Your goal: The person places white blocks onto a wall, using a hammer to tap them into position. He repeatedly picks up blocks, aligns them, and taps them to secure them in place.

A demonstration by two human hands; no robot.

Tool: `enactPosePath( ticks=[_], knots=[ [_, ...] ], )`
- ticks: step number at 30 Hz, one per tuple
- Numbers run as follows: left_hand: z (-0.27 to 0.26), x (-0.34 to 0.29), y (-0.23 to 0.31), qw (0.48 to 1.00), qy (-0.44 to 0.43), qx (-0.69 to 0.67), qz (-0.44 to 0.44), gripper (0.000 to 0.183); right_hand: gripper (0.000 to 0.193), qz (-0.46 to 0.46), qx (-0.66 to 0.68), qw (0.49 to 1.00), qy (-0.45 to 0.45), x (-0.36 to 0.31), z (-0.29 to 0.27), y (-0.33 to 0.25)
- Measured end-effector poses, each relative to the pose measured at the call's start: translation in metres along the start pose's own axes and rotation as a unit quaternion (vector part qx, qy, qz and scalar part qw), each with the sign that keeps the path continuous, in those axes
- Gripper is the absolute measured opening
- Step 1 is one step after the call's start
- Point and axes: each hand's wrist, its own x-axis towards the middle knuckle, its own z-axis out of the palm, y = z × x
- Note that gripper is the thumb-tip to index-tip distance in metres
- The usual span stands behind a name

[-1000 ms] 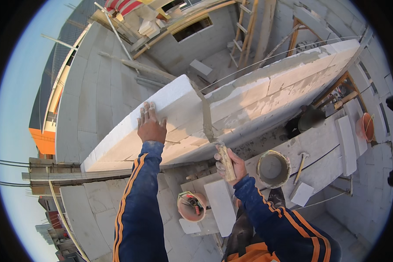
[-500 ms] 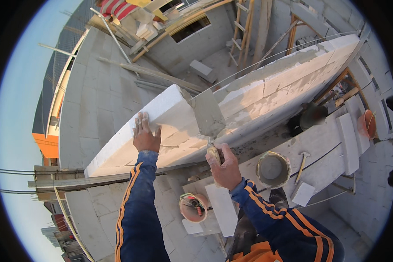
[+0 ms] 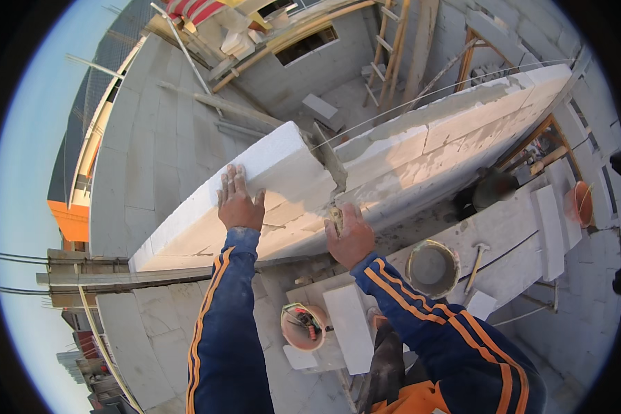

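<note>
The left hand (image 3: 241,209) lies on a block (image 3: 290,157) of the wall (image 3: 455,131). To its right, the right hand (image 3: 353,240) is around the trowel (image 3: 335,217), whose blade (image 3: 332,155) is at the block's end. Between the forearms (image 3: 229,331) is a bucket with tools (image 3: 289,333). Right of the right hand, a mortar bucket (image 3: 432,269) stands on planks (image 3: 505,238), a hammer (image 3: 474,268) beside it. Beyond the hands, behind the wall, is a ladder (image 3: 395,43).
</note>
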Motion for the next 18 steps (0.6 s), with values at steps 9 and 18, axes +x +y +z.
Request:
enactPosePath(
  ticks=[9, 18],
  knots=[
    [0.007, -0.015, -0.013, 0.997, 0.037, 0.012, 0.070, 0.086, 0.042, -0.027, -0.061, 0.997, 0.032, -0.149, 0.002, 0.052],
    [0.178, -0.397, -0.035, 0.882, -0.050, -0.399, -0.246, 0.064, 0.033, 0.242, -0.336, 0.879, -0.239, -0.207, -0.108, 0.334]
  ],
)
